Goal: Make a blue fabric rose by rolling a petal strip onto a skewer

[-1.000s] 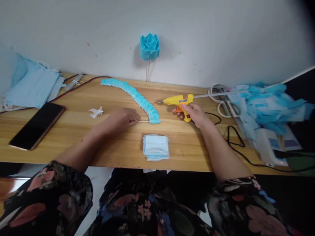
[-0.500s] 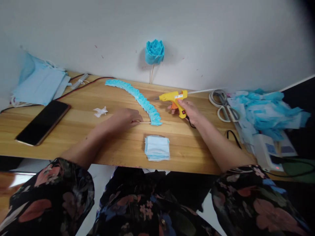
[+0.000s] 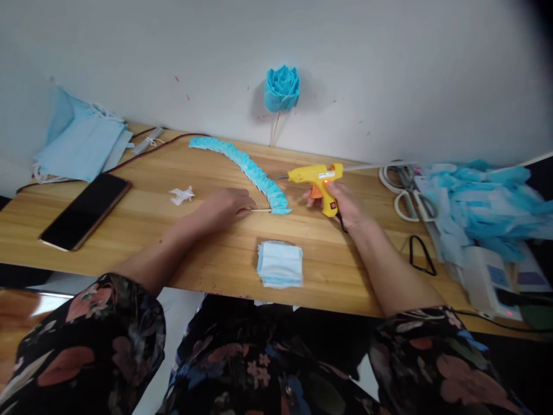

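My left hand (image 3: 223, 206) rests on the wooden table (image 3: 142, 230), fingers pinched on a thin wooden stick (image 3: 260, 210). The stick's tip meets the near end of a long curved strip of folded blue petals (image 3: 246, 169). My right hand (image 3: 345, 202) grips the handle of a yellow glue gun (image 3: 317, 176), its nozzle pointing left toward the strip's end. A small stack of blue-white squares (image 3: 280, 264) lies near the front edge between my arms.
A finished blue paper flower (image 3: 281, 88) on a stick leans against the wall. A black phone (image 3: 85, 210) and blue face masks (image 3: 82, 143) lie at the left. Scissors (image 3: 404, 190), blue scraps (image 3: 479, 202) and a black cord (image 3: 419, 253) sit at the right. A white scrap (image 3: 182, 195) lies mid-table.
My right hand carried the glue gun left and closer to the end of the petal strip. My left hand stayed on the stick. The camera shifted slightly.
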Tool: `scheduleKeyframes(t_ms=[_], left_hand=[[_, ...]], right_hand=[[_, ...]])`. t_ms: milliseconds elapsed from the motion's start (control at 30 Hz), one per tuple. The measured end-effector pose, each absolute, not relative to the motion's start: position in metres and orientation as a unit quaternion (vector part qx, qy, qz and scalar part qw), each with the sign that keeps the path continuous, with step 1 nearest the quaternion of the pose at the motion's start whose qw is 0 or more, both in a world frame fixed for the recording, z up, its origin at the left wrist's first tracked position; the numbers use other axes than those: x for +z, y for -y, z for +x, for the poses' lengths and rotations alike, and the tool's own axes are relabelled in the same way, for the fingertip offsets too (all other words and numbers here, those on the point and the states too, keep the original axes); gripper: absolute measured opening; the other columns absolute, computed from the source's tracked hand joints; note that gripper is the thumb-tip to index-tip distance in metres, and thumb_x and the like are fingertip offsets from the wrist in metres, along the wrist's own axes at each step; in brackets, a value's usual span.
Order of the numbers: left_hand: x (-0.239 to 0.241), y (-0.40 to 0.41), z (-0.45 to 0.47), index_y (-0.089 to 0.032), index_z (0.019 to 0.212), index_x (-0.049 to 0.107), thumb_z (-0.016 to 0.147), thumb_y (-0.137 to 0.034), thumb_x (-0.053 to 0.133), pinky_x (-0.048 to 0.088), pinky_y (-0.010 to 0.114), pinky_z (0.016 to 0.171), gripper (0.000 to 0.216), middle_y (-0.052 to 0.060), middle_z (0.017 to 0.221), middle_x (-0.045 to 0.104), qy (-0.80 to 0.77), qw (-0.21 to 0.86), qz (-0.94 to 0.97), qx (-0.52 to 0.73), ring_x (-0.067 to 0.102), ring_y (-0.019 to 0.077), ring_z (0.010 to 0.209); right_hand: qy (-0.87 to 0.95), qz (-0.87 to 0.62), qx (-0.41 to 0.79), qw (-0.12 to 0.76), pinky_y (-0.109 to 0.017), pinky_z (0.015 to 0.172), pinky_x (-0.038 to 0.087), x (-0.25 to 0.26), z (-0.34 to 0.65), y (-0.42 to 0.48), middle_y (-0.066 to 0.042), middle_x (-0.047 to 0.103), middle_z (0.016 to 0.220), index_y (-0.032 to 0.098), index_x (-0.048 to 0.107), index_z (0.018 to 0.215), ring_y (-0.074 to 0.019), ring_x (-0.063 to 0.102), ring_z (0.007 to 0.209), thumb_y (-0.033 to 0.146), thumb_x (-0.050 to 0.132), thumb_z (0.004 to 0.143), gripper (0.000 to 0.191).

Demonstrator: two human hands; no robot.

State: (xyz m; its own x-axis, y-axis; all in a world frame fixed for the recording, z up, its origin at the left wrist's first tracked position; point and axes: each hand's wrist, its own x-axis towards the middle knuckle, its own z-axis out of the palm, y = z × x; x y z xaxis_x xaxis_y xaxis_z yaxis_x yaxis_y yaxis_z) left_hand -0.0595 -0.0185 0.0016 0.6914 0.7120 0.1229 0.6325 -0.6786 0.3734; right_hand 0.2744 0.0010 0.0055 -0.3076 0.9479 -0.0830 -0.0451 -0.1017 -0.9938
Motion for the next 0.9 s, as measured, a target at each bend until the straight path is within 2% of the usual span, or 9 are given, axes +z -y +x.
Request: scheduleKeyframes(t_ms=[267,467,633,767,900], left_hand=[[0.007,0.019,-0.060,-0.019,0.104,0.077,0.106,-0.031,0.050,0.046,0.030,0.080,0.029,0.009,0.101,0.073,-0.366,0.188,0.900,0.141,0.066,0.0194,0.089],[0.020,0.026,-0.057,-0.018,0.105,0.076,0.106,-0.029,0.051,0.047,0.031,0.080,0.028,0.009,0.101,0.073,-0.388,0.193,0.892,0.126,0.067,0.0198,0.092],[0.024,0.027,-0.056,-0.018,0.108,0.075,0.106,-0.027,0.050,0.047,0.030,0.083,0.027,0.009,0.104,0.073,-0.385,0.198,0.894,0.115,0.065,0.0193,0.093],[0.024,0.026,-0.057,-0.018,0.106,0.076,0.105,-0.026,0.048,0.046,0.030,0.081,0.029,0.009,0.103,0.074,-0.381,0.209,0.893,0.121,0.065,0.0185,0.091],[0.020,0.024,-0.060,-0.018,0.106,0.076,0.105,-0.027,0.049,0.046,0.030,0.080,0.029,0.009,0.101,0.073,-0.372,0.202,0.898,0.120,0.065,0.0196,0.091]], right_hand=[[0.563,-0.419,0.596,0.391,-0.033,0.074,0.062,0.009,0.269,0.002,-0.009,0.081,0.088,0.020,0.076,0.085,-0.0184,0.072,0.071,0.074,0.074,0.082,0.055],[0.521,-0.422,0.607,0.427,-0.037,0.070,0.065,0.008,0.271,-0.002,-0.008,0.080,0.084,0.021,0.076,0.089,-0.0223,0.075,0.072,0.072,0.082,0.075,0.053],[0.484,-0.413,0.609,0.474,-0.040,0.065,0.066,0.005,0.272,-0.006,-0.006,0.080,0.083,0.024,0.074,0.096,-0.0230,0.075,0.070,0.078,0.078,0.073,0.059],[0.505,-0.435,0.592,0.453,-0.042,0.070,0.066,0.006,0.270,-0.006,-0.008,0.081,0.087,0.026,0.073,0.083,-0.0249,0.076,0.075,0.077,0.082,0.069,0.053],[0.495,-0.406,0.623,0.449,-0.042,0.069,0.065,0.004,0.272,-0.005,-0.008,0.081,0.089,0.029,0.077,0.091,-0.0256,0.076,0.076,0.078,0.081,0.069,0.053]])
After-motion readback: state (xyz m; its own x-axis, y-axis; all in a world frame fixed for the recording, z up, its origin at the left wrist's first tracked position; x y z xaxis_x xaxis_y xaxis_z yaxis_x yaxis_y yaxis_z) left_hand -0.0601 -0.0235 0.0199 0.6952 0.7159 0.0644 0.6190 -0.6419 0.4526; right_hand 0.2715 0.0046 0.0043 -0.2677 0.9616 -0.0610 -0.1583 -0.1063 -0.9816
